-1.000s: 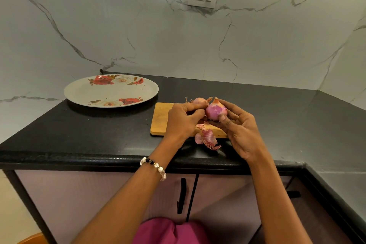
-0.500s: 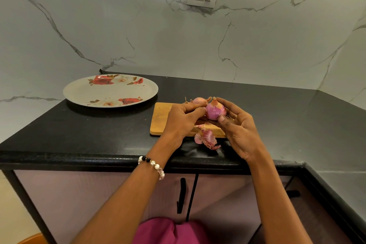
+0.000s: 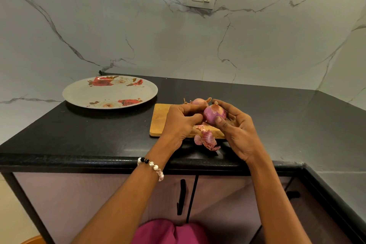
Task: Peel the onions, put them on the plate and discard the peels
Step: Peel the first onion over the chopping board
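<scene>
Right hand [image 3: 235, 130] grip: fingers and thumb curled round purple onion [image 3: 214, 114], holding it above cutting board [image 3: 160, 120]. Left hand [image 3: 181, 120] grip: fingers curled, fingertips pinching at left side of same onion. Second onion [image 3: 198, 101], skin on, lies on far edge of board, just behind left hand. Loose peels [image 3: 207, 139] lie over near edge of board and on tabletop [image 3: 99, 134]. Flowered plate [image 3: 83, 95] stands near far left corner of tabletop, well apart from board.
</scene>
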